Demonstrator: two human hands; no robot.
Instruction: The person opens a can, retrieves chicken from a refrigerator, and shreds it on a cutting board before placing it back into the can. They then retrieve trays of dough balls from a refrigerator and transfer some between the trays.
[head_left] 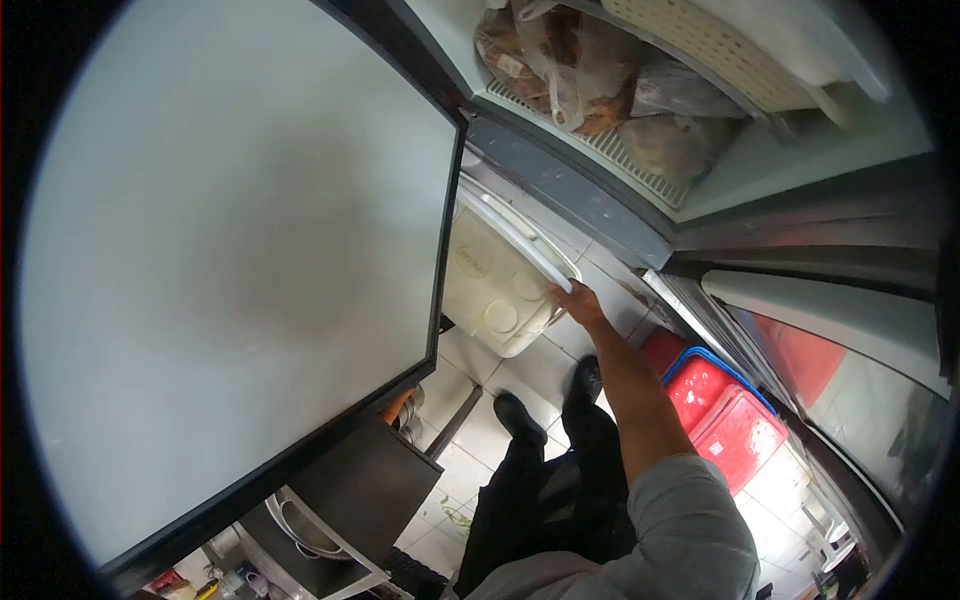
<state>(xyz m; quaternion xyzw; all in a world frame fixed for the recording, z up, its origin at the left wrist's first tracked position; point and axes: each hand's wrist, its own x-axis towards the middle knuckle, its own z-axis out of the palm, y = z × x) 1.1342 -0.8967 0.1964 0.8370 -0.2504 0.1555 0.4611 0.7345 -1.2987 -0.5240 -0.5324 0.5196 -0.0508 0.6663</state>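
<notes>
My right hand [578, 302] is closed around the near end of a long white bar, which looks like the handle of a cream plastic cooler box [483, 268]. Round recesses show in the cooler's top. It sits low over the tiled floor, just beyond my feet, and the big fridge door [250, 250] hides its left part. My left hand is out of view.
The open fridge [560, 165] holds several plastic bags of food [590, 60] on a wire shelf, with a cream basket [710, 45] above. Red containers [735, 425] stand right of my legs. A dark cabinet [355, 485] stands lower left, a metal pot [310, 525] beside it.
</notes>
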